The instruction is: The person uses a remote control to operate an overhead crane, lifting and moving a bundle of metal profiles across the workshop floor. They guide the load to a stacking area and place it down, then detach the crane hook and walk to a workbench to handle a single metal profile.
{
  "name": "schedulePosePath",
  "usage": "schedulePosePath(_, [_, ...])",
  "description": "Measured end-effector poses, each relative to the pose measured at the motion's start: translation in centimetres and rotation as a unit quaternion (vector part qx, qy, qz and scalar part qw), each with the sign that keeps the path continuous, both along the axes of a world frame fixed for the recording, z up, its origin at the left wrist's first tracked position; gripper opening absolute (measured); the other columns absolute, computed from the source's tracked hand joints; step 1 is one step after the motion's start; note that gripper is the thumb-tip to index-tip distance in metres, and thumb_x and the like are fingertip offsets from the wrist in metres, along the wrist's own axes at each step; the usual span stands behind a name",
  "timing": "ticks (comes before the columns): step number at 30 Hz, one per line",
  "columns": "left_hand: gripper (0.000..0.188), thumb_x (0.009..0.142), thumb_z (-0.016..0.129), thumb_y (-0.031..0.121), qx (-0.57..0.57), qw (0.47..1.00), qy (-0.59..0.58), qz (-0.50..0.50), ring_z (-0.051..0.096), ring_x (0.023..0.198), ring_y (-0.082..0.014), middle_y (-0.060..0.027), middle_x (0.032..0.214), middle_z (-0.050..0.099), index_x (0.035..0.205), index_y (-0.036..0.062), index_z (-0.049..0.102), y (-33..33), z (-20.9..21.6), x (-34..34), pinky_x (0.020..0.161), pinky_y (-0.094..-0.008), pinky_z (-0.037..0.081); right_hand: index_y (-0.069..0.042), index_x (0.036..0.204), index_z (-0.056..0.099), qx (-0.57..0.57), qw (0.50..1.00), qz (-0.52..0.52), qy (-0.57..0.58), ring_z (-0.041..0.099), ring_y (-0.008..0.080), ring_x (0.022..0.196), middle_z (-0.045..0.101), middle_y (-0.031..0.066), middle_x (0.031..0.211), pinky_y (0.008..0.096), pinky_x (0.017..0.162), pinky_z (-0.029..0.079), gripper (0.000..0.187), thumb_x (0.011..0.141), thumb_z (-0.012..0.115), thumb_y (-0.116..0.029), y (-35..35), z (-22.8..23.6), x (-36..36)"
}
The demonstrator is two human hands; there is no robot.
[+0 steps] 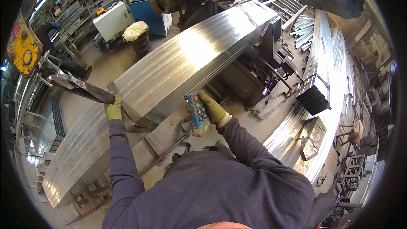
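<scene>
My left hand (113,108), in a yellow-green work glove, grips a dark lifting sling (95,95) on the near side of a long bundle of shiny metal tubes (169,61). The sling passes over the bundle's top and side and runs up left towards a worn yellow crane hook block (24,51). My right hand (213,109), gloved too, is closed round a blue remote control (196,112) with several coloured buttons, held up in front of my body. Its fingers are partly hidden behind the remote.
A second strap (253,22) circles the bundle's far end. Long tubes lie at right, with a black box-like block (314,99) and a case with a strap (310,137) on them. A padded stool (135,32), a white cabinet (112,21) and a person (70,61) are beyond the bundle, left.
</scene>
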State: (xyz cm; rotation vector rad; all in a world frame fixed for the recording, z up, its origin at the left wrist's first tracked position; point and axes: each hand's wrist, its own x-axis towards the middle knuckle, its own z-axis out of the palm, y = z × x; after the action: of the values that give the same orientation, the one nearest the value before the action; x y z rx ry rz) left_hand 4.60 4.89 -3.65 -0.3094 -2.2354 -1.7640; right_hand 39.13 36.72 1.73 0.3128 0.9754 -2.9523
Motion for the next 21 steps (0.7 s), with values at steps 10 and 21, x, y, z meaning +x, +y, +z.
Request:
schedulePosePath(10, [0.039, 0.089, 0.083, 0.022, 0.002, 0.999, 0.033, 0.000, 0.066, 0.094, -0.0199, -0.0066, 0.106, 0.071, 0.117, -0.0004, 0.067, -1.6, 2.2, -0.4, 0.089, -0.0338, 0.053, -0.004, 0.117, 0.069, -0.030, 0.999, -0.028, -0.023, 0.074, 0.0182, 0.079, 0.075, 0.0085, 0.097, 0.0341, 0.071, 0.064, 0.054, 0.103, 0.059, -0.055, -1.3, 0.5, 1.0])
schedulePosePath(21, [0.041, 0.091, 0.082, 0.015, 0.068, 0.997, 0.030, -0.033, 0.060, 0.098, -0.0108, -0.0007, 0.110, 0.066, 0.124, 0.0004, 0.063, -2.0, 2.6, -1.8, 0.090, -0.0258, 0.049, -0.004, 0.119, 0.068, -0.058, 0.998, -0.016, -0.030, 0.075, 0.0183, 0.079, 0.076, 0.0084, 0.098, 0.0341, 0.072, 0.064, 0.052, 0.104, 0.058, -0.053, -1.4, 0.7, 2.5])
